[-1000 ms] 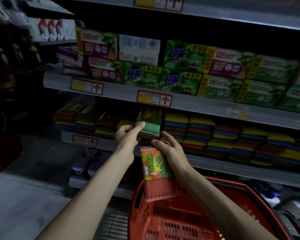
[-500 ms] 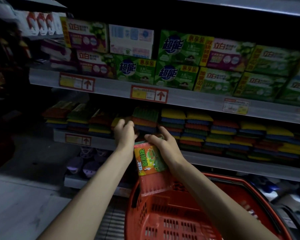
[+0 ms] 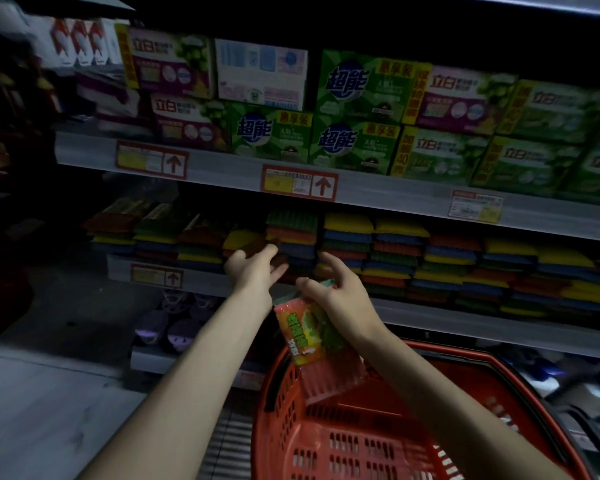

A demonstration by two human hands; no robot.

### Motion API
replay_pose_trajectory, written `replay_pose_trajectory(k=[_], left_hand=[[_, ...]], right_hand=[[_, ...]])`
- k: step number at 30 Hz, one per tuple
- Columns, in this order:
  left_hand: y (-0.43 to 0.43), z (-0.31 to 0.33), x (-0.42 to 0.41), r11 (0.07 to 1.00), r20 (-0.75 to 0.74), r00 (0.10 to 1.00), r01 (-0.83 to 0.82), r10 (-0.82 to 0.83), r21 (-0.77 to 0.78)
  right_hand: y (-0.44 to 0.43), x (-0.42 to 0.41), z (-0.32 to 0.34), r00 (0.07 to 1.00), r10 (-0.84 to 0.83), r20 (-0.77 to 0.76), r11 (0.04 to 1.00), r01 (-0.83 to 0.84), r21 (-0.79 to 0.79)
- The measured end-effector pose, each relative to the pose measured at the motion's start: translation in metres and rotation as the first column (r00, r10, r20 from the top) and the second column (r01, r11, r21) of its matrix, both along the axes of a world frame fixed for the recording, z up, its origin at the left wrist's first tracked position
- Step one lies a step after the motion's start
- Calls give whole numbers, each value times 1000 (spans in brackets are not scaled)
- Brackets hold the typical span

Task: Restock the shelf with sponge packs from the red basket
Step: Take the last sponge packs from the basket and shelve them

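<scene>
Now, the pack (image 3: pixel 312 337) hangs above the basket (image 3: pixel 361 445), long axis steep, label end up. It is pinched at that top end by the right grip (image 3: pixel 340 299), thumb and fingers curled round it. The shelf (image 3: pixel 465 323) lies just ahead and above. The left grip (image 3: pixel 253 271), fingers spread and holding nothing, is nearer, at the stacks (image 3: pixel 291 233), likely clearing a slot.

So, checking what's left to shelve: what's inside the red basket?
The visible floor of the red basket is bare. The sponge pack in the right hand and the right forearm hide the rest.
</scene>
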State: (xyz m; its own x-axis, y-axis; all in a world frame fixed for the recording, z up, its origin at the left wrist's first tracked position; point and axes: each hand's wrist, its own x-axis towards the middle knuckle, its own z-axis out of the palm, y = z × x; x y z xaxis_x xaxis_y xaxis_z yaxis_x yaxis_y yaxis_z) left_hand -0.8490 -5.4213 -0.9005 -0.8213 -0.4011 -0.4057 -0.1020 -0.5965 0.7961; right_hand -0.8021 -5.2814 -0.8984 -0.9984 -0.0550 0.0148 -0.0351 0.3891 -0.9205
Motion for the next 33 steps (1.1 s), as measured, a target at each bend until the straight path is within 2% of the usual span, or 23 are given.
replay_pose_trajectory(k=[7, 11, 16, 26, 33], left_hand=[[7, -2, -4, 999, -43, 998, 35, -35, 11], [8, -5, -7, 1000, -29, 1000, 2, -3, -21], [11, 0, -4, 997, -15, 997, -73, 73, 1], [9, -5, -8, 997, -28, 997, -75, 74, -22], [9, -7, -11, 998, -10, 998, -68, 68, 2]], right_hand=[[26, 5, -9, 999, -28, 24, 996, 26, 83], [37, 6, -12, 999, -45, 30, 994, 42, 96], [45, 7, -12, 998, -50, 41, 997, 47, 61], [47, 13, -7, 997, -45, 68, 999, 46, -13], [56, 22, 0, 997, -44, 66, 999, 44, -5]])
